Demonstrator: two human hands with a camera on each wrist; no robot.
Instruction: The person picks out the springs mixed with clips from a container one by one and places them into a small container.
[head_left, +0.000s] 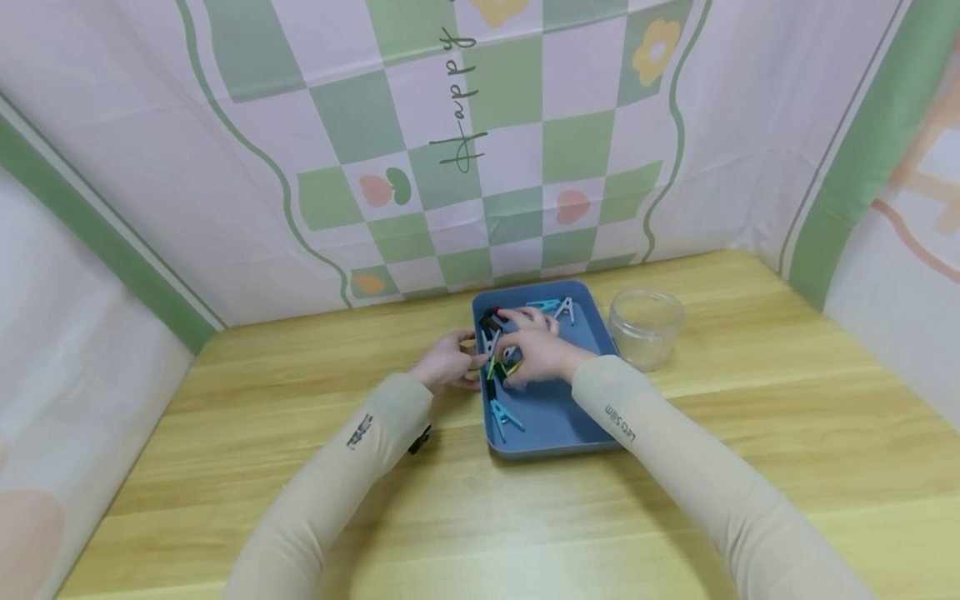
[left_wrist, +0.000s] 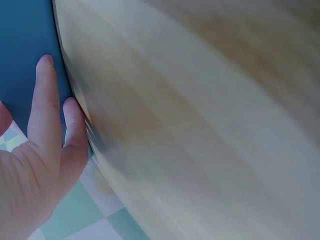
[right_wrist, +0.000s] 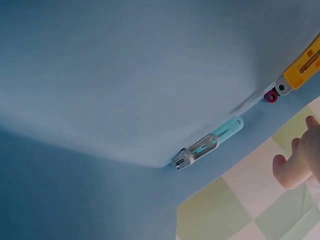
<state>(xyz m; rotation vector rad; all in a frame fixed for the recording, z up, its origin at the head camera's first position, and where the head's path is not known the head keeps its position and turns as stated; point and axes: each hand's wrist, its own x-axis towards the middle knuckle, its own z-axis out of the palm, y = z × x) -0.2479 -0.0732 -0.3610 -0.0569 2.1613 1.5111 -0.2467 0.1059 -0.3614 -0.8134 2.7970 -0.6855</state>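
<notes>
A blue tray point(head_left: 558, 421) holds several small coloured clips that look like clothespins. My left hand point(head_left: 450, 362) holds its left side, fingers straight along the outer wall and thumb at the rim. Inside the tray my right hand point(head_left: 536, 346) bends its fingers down over a cluster of clips at the left. A dark roundish piece point(head_left: 512, 357) shows between thumb and forefinger; whether it is gripped cannot be told. A blue clip point(head_left: 505, 412) lies at the near left, a grey clip point(head_left: 566, 309) at the far side. The right wrist view shows a teal clip point(right_wrist: 225, 131) and a yellow clip point(right_wrist: 305, 62) along a tray wall.
A clear round jar point(head_left: 647, 329) stands close to the tray's right side. Both lie on a wood-grain table point(head_left: 300, 392). A printed curtain point(head_left: 510, 158) hangs behind the table, with more fabric on the left and right.
</notes>
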